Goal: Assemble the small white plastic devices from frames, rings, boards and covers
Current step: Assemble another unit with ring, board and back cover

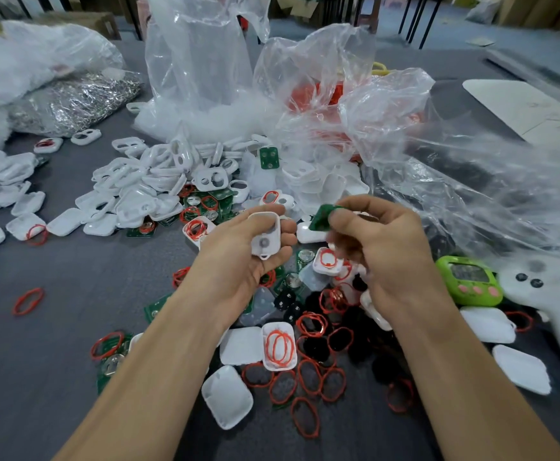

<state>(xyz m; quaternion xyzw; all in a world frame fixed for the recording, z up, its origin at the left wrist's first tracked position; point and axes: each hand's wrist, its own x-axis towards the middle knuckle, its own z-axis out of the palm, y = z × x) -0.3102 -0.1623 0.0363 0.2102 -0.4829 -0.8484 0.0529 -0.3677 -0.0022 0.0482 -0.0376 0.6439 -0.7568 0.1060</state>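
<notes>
Two grips: both are hovering above the counter (55, 327), close together but not touching.
Left grip (252, 251): is lying palm up, fingers curling round a white frame (266, 236).
Frame: is resting in the palm, a small round part showing near its middle.
Right grip (381, 247): is pinching a green board (320, 220) between thumb and forefinger, just right of the frame.
Rings (308, 377): red ones are lying scattered beneath the wrists, several sitting inside an upturned cover (268, 364).
Pile (158, 174): white parts are heaping up beyond the hands.
Bags (205, 61): clear plastic ones are slumping at the back.
Right edge: a green timer (468, 281) is lying beside a white controller (551, 294).
</notes>
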